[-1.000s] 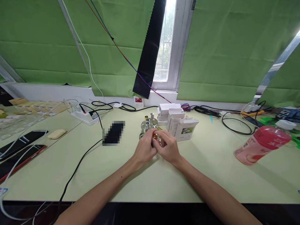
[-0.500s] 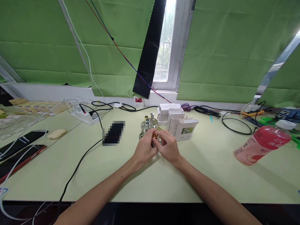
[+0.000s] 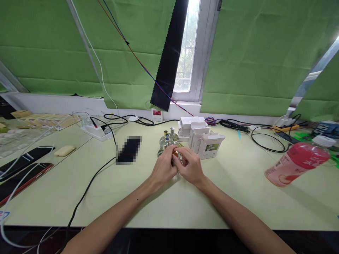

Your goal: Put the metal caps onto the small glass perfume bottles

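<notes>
Gold cap (image 3: 175, 153) seemingly pinched between both curled hands.

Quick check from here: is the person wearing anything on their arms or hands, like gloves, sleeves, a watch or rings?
Nothing that shows. The left hand and right hand are bare, with no gloves. Both forearms are uncovered to the bottom of the picture: no sleeves, watch or wristband. Rings are too small to tell.

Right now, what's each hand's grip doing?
Left hand: grip closed on the small bottle with the gold cap.
Right hand: fingers curled on the same bottle's cap.
</notes>
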Motion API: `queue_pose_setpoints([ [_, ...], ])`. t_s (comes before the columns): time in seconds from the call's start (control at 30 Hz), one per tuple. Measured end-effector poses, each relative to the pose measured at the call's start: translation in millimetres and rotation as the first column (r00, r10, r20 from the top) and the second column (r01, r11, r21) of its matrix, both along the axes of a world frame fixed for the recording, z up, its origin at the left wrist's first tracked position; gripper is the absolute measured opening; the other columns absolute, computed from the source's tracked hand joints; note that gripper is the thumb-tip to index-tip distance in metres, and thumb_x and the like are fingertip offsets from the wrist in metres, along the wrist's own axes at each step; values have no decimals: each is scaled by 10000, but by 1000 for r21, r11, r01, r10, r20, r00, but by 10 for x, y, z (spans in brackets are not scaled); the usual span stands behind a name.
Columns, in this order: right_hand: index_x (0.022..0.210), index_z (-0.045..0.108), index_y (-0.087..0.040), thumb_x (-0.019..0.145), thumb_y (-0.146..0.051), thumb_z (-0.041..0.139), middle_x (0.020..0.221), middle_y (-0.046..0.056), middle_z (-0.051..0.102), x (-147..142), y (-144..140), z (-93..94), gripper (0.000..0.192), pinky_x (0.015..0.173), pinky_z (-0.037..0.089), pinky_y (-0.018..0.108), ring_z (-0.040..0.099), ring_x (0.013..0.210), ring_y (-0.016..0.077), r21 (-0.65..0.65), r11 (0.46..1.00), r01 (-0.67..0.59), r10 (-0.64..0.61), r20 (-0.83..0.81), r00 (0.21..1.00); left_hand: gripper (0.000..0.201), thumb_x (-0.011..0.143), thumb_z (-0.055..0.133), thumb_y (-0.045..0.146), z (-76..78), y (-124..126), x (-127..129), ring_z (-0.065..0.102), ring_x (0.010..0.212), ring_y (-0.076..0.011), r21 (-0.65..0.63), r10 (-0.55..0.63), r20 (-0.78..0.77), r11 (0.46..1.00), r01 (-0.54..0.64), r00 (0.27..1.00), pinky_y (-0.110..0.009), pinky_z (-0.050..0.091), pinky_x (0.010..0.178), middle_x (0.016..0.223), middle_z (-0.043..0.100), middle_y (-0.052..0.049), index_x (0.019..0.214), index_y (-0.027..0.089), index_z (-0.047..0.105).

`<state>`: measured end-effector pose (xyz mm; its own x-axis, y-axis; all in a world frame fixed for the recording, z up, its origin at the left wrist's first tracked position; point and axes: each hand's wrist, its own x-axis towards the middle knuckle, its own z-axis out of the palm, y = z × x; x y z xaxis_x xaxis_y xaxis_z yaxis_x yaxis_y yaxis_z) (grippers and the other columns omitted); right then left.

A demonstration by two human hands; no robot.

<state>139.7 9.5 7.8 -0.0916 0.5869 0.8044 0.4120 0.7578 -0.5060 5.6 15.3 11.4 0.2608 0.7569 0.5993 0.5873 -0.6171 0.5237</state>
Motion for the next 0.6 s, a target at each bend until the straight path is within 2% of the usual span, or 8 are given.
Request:
queue_pose_setpoints([
  [0.23, 1024, 655, -226, 902, -164, 561, 951, 32, 684, 5, 13, -5, 165, 506, 450, 250, 447, 492, 82, -11, 1000, -25, 25, -10, 1000, 407, 787, 533, 82, 4, -7, 2, 642, 836, -188, -13, 15, -11, 1000, -15, 1000, -295, 510, 700, 996, 672, -60, 1177, 197, 511],
  [0.4, 1002, 661, -219, 899, -180, 584, 871, 22, 668, 9, 13, 22, 135, 525, 437, 255, 446, 515, 98, -27, 1000, -14, 14, -6, 1000, 428, 766, 522, 63, 17, -11, -4, 639, 847, -189, -17, 14, -18, 1000, -15, 1000, -293, 508, 707, 1011, 671, -64, 1174, 192, 514],
  [0.6, 998, 669, -212, 872, -159, 614, 869, 17, 668, 12, 20, 23, 148, 526, 433, 247, 453, 517, 93, -36, 999, -18, 17, -31, 999, 449, 754, 535, 51, 22, -15, 1, 639, 865, -189, -17, 8, -19, 1000, -8, 1000, -288, 508, 720, 1033, 674, -62, 1178, 196, 510],
])
